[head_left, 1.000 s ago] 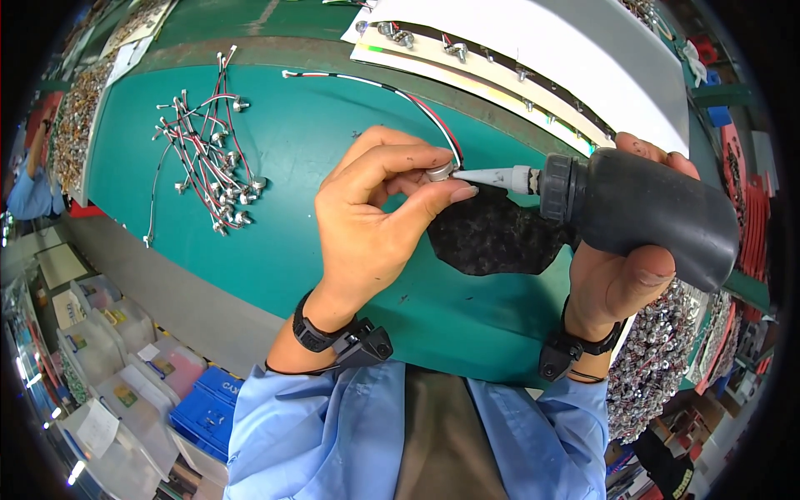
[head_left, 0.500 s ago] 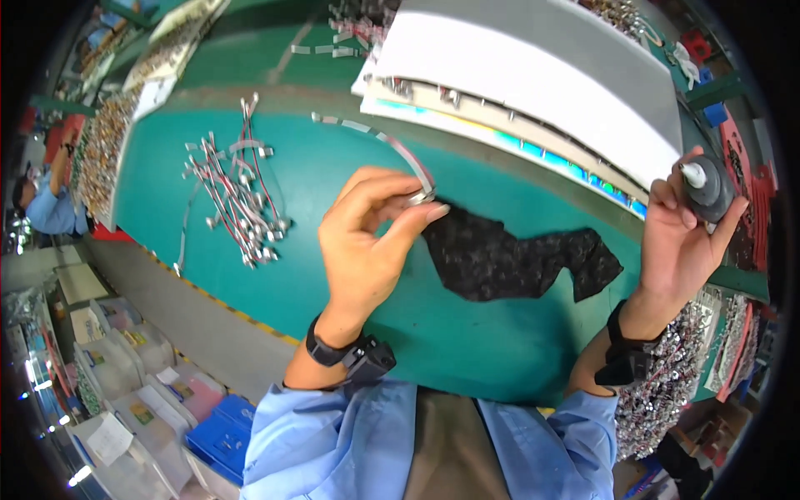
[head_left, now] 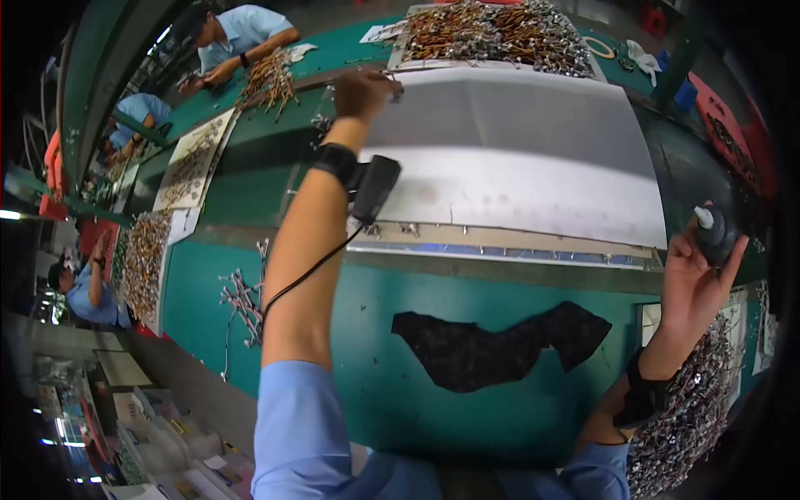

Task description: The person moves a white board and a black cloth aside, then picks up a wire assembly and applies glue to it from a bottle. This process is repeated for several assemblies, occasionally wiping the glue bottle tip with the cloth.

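Note:
My left hand (head_left: 360, 94) reaches far forward, over the left end of a white sheet-covered board (head_left: 508, 179). Its fingers are pinched together at something small and dark that I cannot make out. At the right, my right hand (head_left: 696, 279) holds a dark squeeze bottle (head_left: 718, 237) with a white nozzle, tipped toward the left. A crumpled black cloth (head_left: 479, 354) lies on the green tabletop (head_left: 400, 408) between my arms. Left of my left forearm is a pile of wire leads (head_left: 243, 304) with small metal ends, partly hidden by that arm.
Trays of wired parts (head_left: 492, 33) stand beyond the board, and another heap (head_left: 687, 408) lies below my right hand. Co-workers in blue (head_left: 242, 37) sit at the far left. Clear plastic bins (head_left: 158, 442) stand at lower left. A green post (head_left: 679, 58) rises at upper right.
My left hand has moved forward from above the cloth to the board's far left, with the wire lead it held no longer plainly visible. The view has tilted upward. My right hand keeps the bottle.

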The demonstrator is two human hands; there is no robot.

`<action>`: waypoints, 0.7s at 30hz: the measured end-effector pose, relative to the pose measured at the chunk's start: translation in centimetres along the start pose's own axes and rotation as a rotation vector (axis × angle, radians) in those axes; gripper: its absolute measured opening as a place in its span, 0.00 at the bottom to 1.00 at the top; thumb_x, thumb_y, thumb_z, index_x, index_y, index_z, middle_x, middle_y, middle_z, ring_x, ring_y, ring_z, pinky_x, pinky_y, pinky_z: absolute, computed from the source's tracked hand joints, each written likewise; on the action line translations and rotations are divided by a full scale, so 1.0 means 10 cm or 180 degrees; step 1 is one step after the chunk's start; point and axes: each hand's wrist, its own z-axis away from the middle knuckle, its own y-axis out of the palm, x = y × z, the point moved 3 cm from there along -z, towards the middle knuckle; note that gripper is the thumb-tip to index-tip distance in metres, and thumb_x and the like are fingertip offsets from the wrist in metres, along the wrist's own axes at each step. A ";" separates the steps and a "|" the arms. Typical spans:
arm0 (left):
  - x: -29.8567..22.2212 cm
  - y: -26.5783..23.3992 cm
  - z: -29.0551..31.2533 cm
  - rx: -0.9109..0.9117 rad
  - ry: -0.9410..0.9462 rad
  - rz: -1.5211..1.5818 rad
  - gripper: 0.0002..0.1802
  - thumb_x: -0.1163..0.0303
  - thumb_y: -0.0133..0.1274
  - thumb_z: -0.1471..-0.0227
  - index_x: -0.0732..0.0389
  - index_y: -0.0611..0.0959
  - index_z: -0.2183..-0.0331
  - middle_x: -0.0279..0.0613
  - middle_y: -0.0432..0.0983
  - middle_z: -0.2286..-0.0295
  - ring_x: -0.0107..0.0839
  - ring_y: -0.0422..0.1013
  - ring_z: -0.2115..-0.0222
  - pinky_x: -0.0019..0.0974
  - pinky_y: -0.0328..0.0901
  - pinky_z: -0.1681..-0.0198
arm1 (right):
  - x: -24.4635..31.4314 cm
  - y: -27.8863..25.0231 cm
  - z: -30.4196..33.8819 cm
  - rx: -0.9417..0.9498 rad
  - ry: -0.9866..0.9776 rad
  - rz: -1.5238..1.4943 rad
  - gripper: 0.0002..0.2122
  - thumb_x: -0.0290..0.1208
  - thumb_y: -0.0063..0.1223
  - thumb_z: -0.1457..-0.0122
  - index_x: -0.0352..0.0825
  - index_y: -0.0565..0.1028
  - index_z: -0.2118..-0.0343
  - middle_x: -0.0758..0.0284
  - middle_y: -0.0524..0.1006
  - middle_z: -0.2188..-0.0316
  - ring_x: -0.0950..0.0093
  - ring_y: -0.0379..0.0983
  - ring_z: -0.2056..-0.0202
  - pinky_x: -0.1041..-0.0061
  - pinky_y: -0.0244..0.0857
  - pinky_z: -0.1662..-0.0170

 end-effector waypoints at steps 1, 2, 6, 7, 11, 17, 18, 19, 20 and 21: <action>-0.08 0.19 -0.06 0.0123 -0.0633 0.0240 0.12 0.60 0.58 0.69 0.56 0.81 0.79 0.41 0.75 0.77 0.39 0.70 0.76 0.34 0.64 0.69 | 0.03 -0.04 -0.02 -0.0111 -0.0035 0.0060 0.19 0.38 0.43 0.46 0.27 0.61 0.59 0.57 0.66 0.60 0.83 0.55 0.83 0.83 0.51 0.73; -0.13 0.34 -0.10 0.0254 -0.1271 0.0470 0.11 0.60 0.58 0.70 0.55 0.81 0.80 0.42 0.75 0.77 0.41 0.69 0.74 0.36 0.64 0.68 | 0.05 -0.06 -0.05 -0.0127 -0.0087 0.0066 0.19 0.38 0.43 0.46 0.27 0.61 0.59 0.57 0.66 0.60 0.83 0.55 0.83 0.83 0.51 0.73; -0.35 0.55 -0.12 0.0014 -0.1279 0.0677 0.10 0.60 0.58 0.71 0.55 0.82 0.82 0.42 0.74 0.79 0.41 0.69 0.72 0.36 0.64 0.68 | 0.02 -0.07 -0.08 -0.0292 -0.0143 0.0098 0.20 0.38 0.42 0.46 0.26 0.61 0.58 0.59 0.68 0.63 0.83 0.55 0.83 0.84 0.50 0.74; -0.38 0.59 -0.12 0.0024 -0.1254 0.0686 0.10 0.60 0.58 0.71 0.55 0.82 0.82 0.42 0.74 0.79 0.41 0.69 0.72 0.36 0.64 0.68 | 0.01 -0.06 -0.09 -0.0314 -0.0136 0.0120 0.20 0.39 0.42 0.46 0.25 0.61 0.58 0.60 0.68 0.64 0.83 0.55 0.83 0.84 0.50 0.74; -0.44 0.59 -0.09 -0.0207 -0.1210 0.0335 0.12 0.61 0.55 0.68 0.61 0.80 0.81 0.47 0.73 0.84 0.41 0.70 0.79 0.34 0.64 0.73 | -0.01 -0.03 -0.09 -0.0363 -0.0122 0.0141 0.22 0.39 0.41 0.45 0.23 0.60 0.57 0.62 0.68 0.68 0.83 0.54 0.84 0.84 0.50 0.74; -0.27 0.21 0.07 -0.0304 -0.1188 0.0634 0.13 0.60 0.55 0.67 0.61 0.81 0.81 0.46 0.73 0.83 0.41 0.70 0.77 0.35 0.64 0.72 | 0.01 0.01 -0.03 -0.0315 -0.0105 0.0162 0.22 0.39 0.42 0.46 0.21 0.60 0.58 0.62 0.68 0.69 0.83 0.54 0.84 0.84 0.51 0.75; -0.25 0.05 0.10 -0.0397 -0.1031 0.0594 0.13 0.60 0.55 0.66 0.60 0.81 0.81 0.46 0.73 0.82 0.42 0.69 0.76 0.36 0.64 0.70 | -0.01 0.02 -0.02 -0.0291 -0.0067 0.0156 0.22 0.39 0.42 0.46 0.21 0.60 0.58 0.62 0.68 0.69 0.83 0.54 0.84 0.84 0.51 0.75; -0.21 -0.10 0.21 -0.0411 -0.1081 0.0556 0.13 0.60 0.55 0.66 0.60 0.81 0.81 0.46 0.73 0.82 0.42 0.69 0.76 0.36 0.64 0.70 | -0.03 0.02 -0.02 -0.0214 -0.0019 0.0108 0.22 0.39 0.42 0.46 0.21 0.60 0.58 0.62 0.68 0.68 0.82 0.54 0.83 0.84 0.51 0.74; -0.14 -0.28 0.37 -0.0490 -0.1124 0.0993 0.12 0.62 0.55 0.65 0.62 0.80 0.80 0.45 0.73 0.82 0.38 0.69 0.78 0.33 0.63 0.72 | -0.08 0.03 -0.02 -0.0133 0.0049 0.0058 0.22 0.39 0.42 0.46 0.21 0.60 0.58 0.61 0.68 0.68 0.82 0.55 0.83 0.83 0.51 0.74; -0.15 -0.53 0.55 -0.0561 -0.1181 0.1422 0.12 0.63 0.55 0.63 0.63 0.80 0.78 0.44 0.73 0.82 0.35 0.69 0.81 0.30 0.63 0.73 | -0.12 0.03 0.00 -0.0066 0.0142 0.0013 0.22 0.39 0.43 0.46 0.21 0.60 0.58 0.60 0.68 0.67 0.82 0.55 0.82 0.83 0.51 0.74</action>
